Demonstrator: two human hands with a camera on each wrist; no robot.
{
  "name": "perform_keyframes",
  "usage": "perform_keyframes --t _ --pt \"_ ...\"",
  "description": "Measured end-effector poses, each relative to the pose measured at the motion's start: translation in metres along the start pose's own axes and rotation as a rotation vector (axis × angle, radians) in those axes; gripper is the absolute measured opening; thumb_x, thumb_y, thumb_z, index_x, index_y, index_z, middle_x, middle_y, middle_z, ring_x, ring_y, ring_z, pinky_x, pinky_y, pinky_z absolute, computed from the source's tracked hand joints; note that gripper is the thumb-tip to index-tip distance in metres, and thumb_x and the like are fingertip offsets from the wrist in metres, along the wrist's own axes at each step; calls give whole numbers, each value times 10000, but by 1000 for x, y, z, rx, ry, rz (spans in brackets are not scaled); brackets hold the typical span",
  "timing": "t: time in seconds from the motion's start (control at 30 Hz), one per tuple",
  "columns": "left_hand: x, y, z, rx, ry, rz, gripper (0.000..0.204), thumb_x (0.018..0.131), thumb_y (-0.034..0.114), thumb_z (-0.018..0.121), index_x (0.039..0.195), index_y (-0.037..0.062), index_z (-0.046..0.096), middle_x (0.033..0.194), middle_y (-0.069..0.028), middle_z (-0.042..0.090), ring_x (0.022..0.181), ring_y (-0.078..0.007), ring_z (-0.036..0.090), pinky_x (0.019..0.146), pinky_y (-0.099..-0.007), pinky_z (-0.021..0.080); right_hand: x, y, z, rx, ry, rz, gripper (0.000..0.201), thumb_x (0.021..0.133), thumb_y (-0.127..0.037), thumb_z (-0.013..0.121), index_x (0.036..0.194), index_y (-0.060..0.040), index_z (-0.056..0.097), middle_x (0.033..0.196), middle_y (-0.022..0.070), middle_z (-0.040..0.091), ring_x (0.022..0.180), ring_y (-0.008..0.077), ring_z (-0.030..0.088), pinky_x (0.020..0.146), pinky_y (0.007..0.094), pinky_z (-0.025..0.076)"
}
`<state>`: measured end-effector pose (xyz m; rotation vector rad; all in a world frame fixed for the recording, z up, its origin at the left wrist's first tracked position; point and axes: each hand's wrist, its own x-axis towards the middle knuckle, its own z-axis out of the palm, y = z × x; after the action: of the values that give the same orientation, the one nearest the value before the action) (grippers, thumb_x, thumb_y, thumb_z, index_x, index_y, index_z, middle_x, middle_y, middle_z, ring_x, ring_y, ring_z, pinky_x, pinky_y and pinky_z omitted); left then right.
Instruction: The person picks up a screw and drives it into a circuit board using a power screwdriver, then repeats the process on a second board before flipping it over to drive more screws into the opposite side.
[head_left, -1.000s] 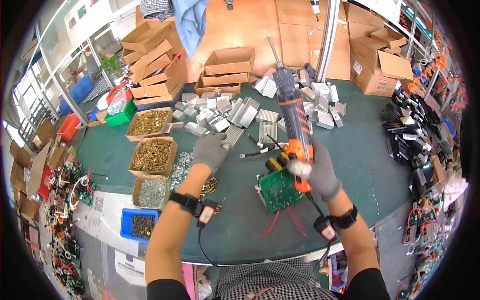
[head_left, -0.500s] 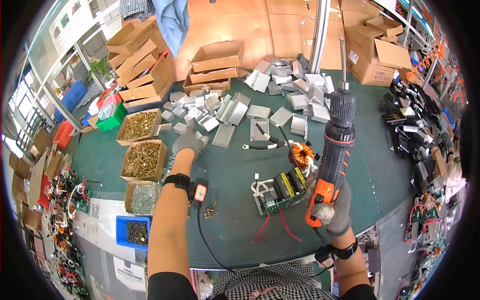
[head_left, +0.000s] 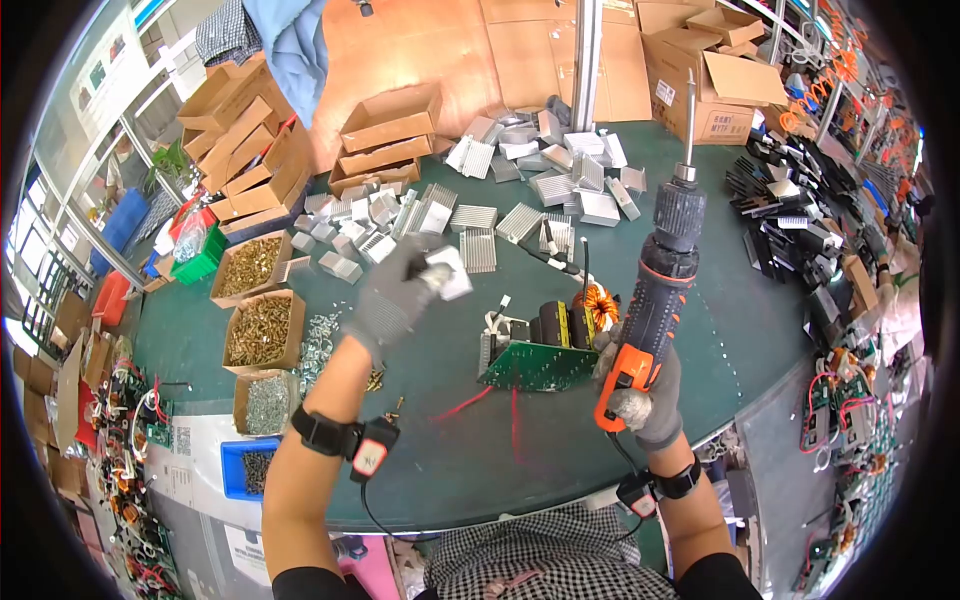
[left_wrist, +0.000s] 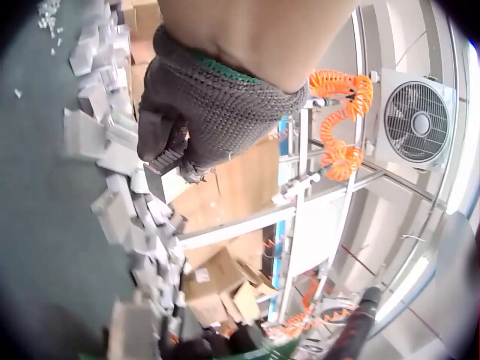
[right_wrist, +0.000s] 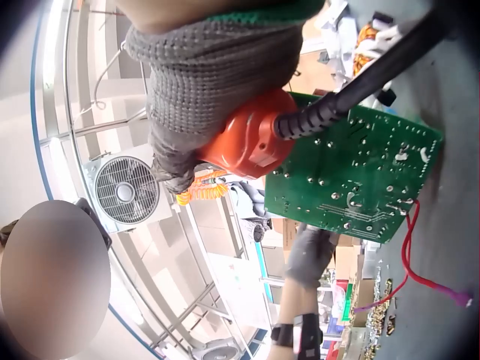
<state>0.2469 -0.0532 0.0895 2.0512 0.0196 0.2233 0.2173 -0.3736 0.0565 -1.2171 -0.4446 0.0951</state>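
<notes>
A: The aluminium heat sink [head_left: 441, 274] is pinched in the left hand [head_left: 397, 294], raised above the table [head_left: 720, 300], left of the tilted circuit board [head_left: 530, 366].

B: The right hand [head_left: 640, 395] is wrapped round the electric screwdriver [head_left: 652, 290], bit upward. A loose pinch could drop the sink onto the board's components.

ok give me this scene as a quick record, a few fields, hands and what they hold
left hand: grips a finned aluminium heat sink, lifted off the table
right hand: grips an orange and black electric screwdriver, bit pointing up
circuit board: green, tilted on edge beside the right hand
table: green, strewn with heat sinks
screw boxes: cardboard, near the left hand
</notes>
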Motion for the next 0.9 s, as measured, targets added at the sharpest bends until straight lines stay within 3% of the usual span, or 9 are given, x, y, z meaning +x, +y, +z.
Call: perform_keyframes --t 0.07,0.2,0.33,0.5,0.67,0.7,0.8,0.83,0.9 --pt "-15 42 25 -241 -154 -54 398 902 195 622 1251 41 509 1013 -65 601 859 -130 603 725 -277 532 -3 2 -3 13 -14 1 849 555 -328 908 1190 19 463 990 75 613 791 136 619 699 275 543" --pt "-15 42 43 -305 -392 -300 418 937 281 561 1266 25 528 992 -37 618 851 -113 613 741 -268 526 3 2 -1 -16 -39 -39 828 586 -335 897 1195 21 464 991 61 605 801 128 597 711 276 523" --pt "-31 55 38 -248 -479 -326 432 941 332 541 1245 27 553 941 -29 622 793 -96 600 684 -251 511 5 -2 -5 -146 -92 -79 836 612 -297 885 1246 22 445 1013 39 589 826 109 558 757 281 492" --pt "-56 70 34 -220 -471 -388 429 945 345 534 1225 21 554 925 -31 609 764 -84 584 633 -238 505 22 -5 2 -163 -63 -55 759 621 -193 854 1239 1 459 984 43 601 845 113 566 775 295 497" --pt "-84 44 42 -454 -348 -425 402 957 345 517 1211 34 526 976 -41 606 775 -93 588 648 -247 516 33 -10 30 -157 -37 -90 744 606 -186 879 1215 -8 491 1012 60 622 877 118 582 797 309 504" --pt "-89 39 43 -519 -326 -431 395 959 341 515 1210 36 519 987 -42 605 778 -96 589 652 -252 520 32 -12 37 -153 -41 -75 732 607 -294 884 1171 -9 515 999 92 640 872 150 616 789 313 508" --pt "-90 27 38 -452 -272 -397 379 973 327 490 1216 37 516 984 -41 604 792 -106 596 667 -256 527 32 -6 52 -430 -88 -167 718 621 -402 858 1121 -3 532 952 125 653 855 204 646 771 329 513" --pt "-92 21 36 -428 -275 -398 370 983 312 458 1228 38 505 994 -46 603 819 -117 600 677 -270 527 29 -8 59 -482 -86 -189 739 625 -510 817 1087 -3 543 916 158 655 840 277 656 748 360 515" --pt "-103 18 37 -336 -251 -360 396 993 334 436 1252 39 495 1002 -45 607 825 -114 601 681 -268 529 24 -15 71 -614 -121 -183 742 622 -529 807 1079 -6 543 884 156 652 819 301 655 725 380 516"
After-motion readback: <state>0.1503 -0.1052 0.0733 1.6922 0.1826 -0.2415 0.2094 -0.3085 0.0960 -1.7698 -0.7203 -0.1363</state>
